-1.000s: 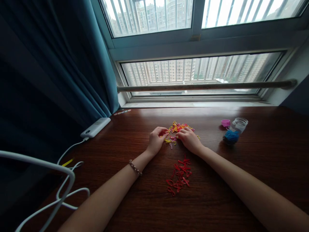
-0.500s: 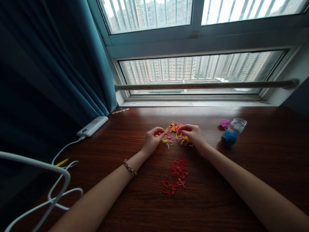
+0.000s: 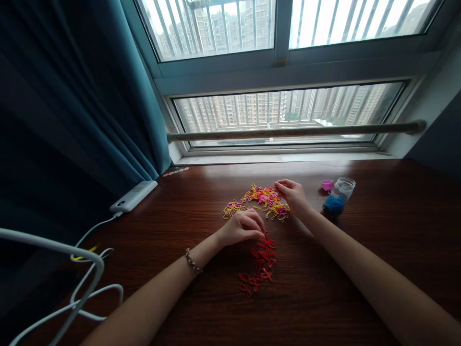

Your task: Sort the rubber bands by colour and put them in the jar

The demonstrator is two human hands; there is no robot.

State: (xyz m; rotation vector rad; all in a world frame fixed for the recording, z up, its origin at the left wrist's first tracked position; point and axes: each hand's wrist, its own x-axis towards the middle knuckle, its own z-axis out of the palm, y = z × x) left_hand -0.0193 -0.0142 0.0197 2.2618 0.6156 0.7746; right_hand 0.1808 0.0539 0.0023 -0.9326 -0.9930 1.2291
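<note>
Small looped rubber bands lie on the dark wooden table in two groups. My left hand (image 3: 245, 227) is pinched at the top end of the red rubber bands (image 3: 260, 264), its fingertips on a red band. Beyond it spreads a mixed pile of yellow, pink and orange rubber bands (image 3: 264, 197), partly behind my left hand. At that pile's right edge, my right hand (image 3: 291, 194) has thumb and fingers pressed together; whatever sits between them is too small to make out.
Right of my right hand, a clear jar (image 3: 340, 194) with blue contents leans at a tilt, beside a small pink cup-like piece (image 3: 327, 184). A white power bank (image 3: 133, 197) with a white cable (image 3: 95, 257) lies at left, near the blue curtain (image 3: 144, 120). A window stands behind the table.
My left hand has come from the mixed pile toward me, to the top of the red bands. My right hand has shifted slightly to the pile's right edge. The view has tilted a little.
</note>
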